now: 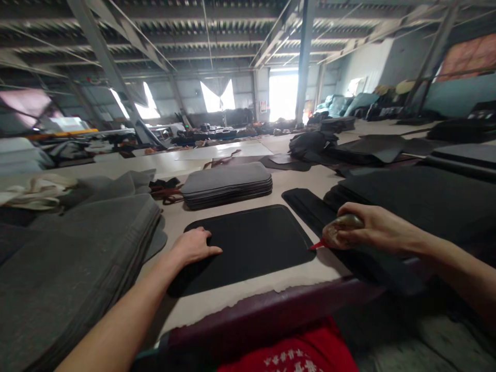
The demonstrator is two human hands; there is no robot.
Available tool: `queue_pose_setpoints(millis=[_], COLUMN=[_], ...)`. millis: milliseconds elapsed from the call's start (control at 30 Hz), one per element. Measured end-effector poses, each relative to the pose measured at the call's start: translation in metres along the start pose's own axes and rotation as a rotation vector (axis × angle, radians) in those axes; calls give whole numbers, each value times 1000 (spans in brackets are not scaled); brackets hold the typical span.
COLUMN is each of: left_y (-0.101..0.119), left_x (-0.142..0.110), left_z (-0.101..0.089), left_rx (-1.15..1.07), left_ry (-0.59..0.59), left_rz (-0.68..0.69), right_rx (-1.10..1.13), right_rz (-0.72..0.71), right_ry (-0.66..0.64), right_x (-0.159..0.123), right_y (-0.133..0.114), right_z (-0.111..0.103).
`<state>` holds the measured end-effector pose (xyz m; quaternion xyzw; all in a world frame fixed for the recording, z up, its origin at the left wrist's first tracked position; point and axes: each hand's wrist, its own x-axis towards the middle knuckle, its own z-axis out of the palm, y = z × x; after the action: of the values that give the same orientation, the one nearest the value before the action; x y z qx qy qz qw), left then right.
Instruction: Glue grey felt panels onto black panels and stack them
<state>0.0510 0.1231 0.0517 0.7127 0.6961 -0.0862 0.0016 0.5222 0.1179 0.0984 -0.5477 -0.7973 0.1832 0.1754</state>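
Note:
A black rounded-corner panel [251, 245], seemingly leather or similar sheet, lies flat on the table in front of me. My left hand [194, 245] rests on its left edge with thumb and fingers apart, pressing on the surface. In my right hand [372, 227] is a glue bottle [351, 221], held tilted with its red nozzle [318, 244] pointing left. The nozzle tip touches or hovers just over the panel's right edge, near the front corner. A thin pale line runs along the panel's far and right edges.
Behind the panel stands a stack of grey panels [228, 183]. Large dark sheets [77, 248] are piled on the left, black sheets [418, 196] on the right. A narrow black strip [304, 206] lies beside the panel. Maroon material [271, 307] covers the table's front edge.

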Motion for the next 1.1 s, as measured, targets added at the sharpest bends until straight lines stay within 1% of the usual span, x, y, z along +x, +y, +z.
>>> queue_pose_setpoints(millis=[67,167,233,300,433,533,667,767,933,1100], left_y=[0,1,0,-2,-12,-21,-28,-33,-40,-42], left_x=[-1,-3,-3,-2,5,7,7,9,14,15], left_z=[-1,-4,-5,-7,-9,-10,-11,-10,-7,-6], left_rx=[5,9,9,7,-32,-86,-157,-211,-297,-338], left_ry=[2,9,13,10,-2,-4,-5,-24,-68,-74], left_rz=[3,8,11,20,58,71,72,78,99,110], right_rx=[79,192,245,247,126,68,14,14,20,29], right_rz=[13,7,-19,-61,-213,-336,-464,-548,-696,-797], right_ry=[-1,-41,-80,-102,-136,-180,-215,-248,-304,-303], right_x=[-7,-11,-8,-1,21,43,72,91,110,120], right_y=[6,10,7,-3,-34,-60,-94,-120,-164,-194], right_z=[6,14,19,23,30,40,63,83,111,130])
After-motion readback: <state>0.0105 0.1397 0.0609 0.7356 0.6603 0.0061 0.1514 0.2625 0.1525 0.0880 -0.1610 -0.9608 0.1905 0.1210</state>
